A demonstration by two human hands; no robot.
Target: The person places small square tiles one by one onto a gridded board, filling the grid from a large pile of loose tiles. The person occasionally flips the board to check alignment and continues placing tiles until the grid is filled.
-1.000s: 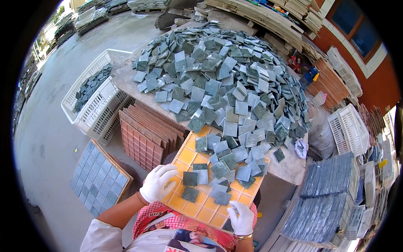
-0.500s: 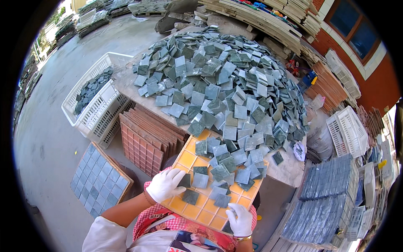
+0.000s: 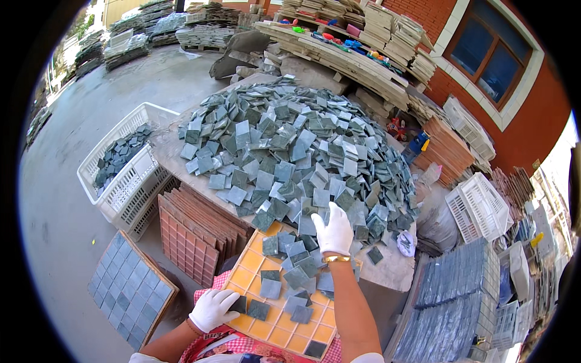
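A yellow gridded tray (image 3: 281, 328) tilts in front of me, with loose grey-green square stone tiles (image 3: 296, 277) scattered over it. My left hand (image 3: 212, 310), in a white glove, is at the tray's left edge, its fingers and thumb closed around a dark stone tile (image 3: 240, 304). My right hand (image 3: 334, 233), also gloved, reaches over the near edge of a large tile heap (image 3: 290, 145), thumb and fingers apart, no tile visible in it. One dark tile (image 3: 315, 349) sits in the tray's lower right corner cell.
Left of the tray stand reddish gridded trays (image 3: 187, 227), a tile-filled board (image 3: 130, 287) and white crates (image 3: 136, 199) holding tiles. Wrapped tile stacks (image 3: 451, 302) and another white crate (image 3: 478, 209) are at right. Stone slabs (image 3: 339, 57) lie behind the heap.
My right hand has moved from the tray's lower right corner up to the heap, uncovering the corner tile. My left hand stays by its tile. The whole view has shifted.
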